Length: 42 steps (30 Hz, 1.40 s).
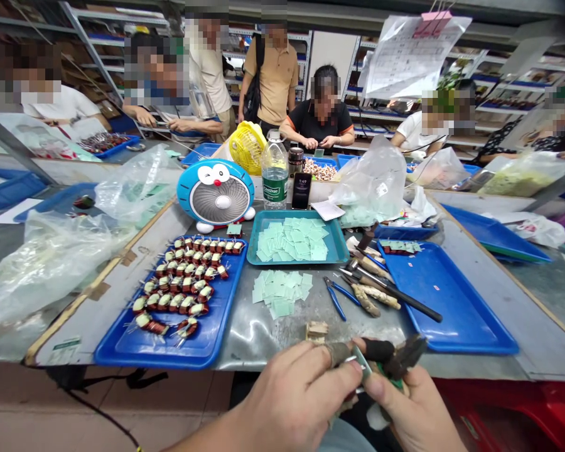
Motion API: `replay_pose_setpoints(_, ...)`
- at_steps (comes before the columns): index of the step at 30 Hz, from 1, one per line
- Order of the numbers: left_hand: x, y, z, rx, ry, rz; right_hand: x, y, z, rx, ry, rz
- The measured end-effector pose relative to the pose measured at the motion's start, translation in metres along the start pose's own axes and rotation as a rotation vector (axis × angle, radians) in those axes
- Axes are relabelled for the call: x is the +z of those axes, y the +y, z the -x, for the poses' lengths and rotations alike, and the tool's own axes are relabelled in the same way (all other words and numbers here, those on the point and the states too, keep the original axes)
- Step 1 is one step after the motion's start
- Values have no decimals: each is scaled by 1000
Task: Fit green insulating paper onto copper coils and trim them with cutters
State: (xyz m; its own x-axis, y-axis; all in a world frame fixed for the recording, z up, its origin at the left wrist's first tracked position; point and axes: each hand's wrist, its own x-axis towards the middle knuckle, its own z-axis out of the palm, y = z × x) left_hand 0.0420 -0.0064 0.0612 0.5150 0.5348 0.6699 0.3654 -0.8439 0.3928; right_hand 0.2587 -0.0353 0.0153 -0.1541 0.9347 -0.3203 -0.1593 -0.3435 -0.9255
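Observation:
My left hand (292,392) is closed, pinching a small pale green plate (363,363) at its edge; what sits behind the plate is mostly hidden by my fingers. A tan wrap covers one of its fingertips. Against the other side of the plate presses my right hand (414,405), its thumb close to my left fingertips. In that right hand is a pair of pliers (407,359) with dark jaws pointing up and right. Just beyond my hands, a small wooden block (317,331) lies on the metal bench.
A blue tray (117,345) at left holds rows of copper coils (174,301). Pale green plates (282,290) lie loose before a teal tray (343,248) of more. Cutters (339,300) and hammers (381,285) lie beside another blue tray (471,326). A fan (216,194) and bottle (274,172) stand behind; people work beyond.

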Motion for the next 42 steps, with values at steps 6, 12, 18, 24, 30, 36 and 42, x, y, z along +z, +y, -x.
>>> replay_pose_setpoints(6,-12,-4,-5,95,-94,-95,0,-9,0,-91,95,156)
replay_pose_setpoints(12,-16,-7,-7,168,-101,-173,0,-15,-3,-82,16,239)
replay_pose_setpoints(18,-5,-14,1,63,-66,-49,-7,-11,-9,-300,70,403)
replay_pose_setpoints(24,-8,-14,1,124,-67,-111,-4,-12,-4,-76,30,236)
replay_pose_setpoints(30,-11,-18,-3,188,-87,-187,-2,-12,-8,-359,112,499)
replay_pose_setpoints(36,-3,-23,2,100,-62,-27,-7,-31,-13,-900,53,902)
replay_pose_setpoints(42,-14,-21,-6,221,-75,-123,-3,-27,-6,-227,-63,577)
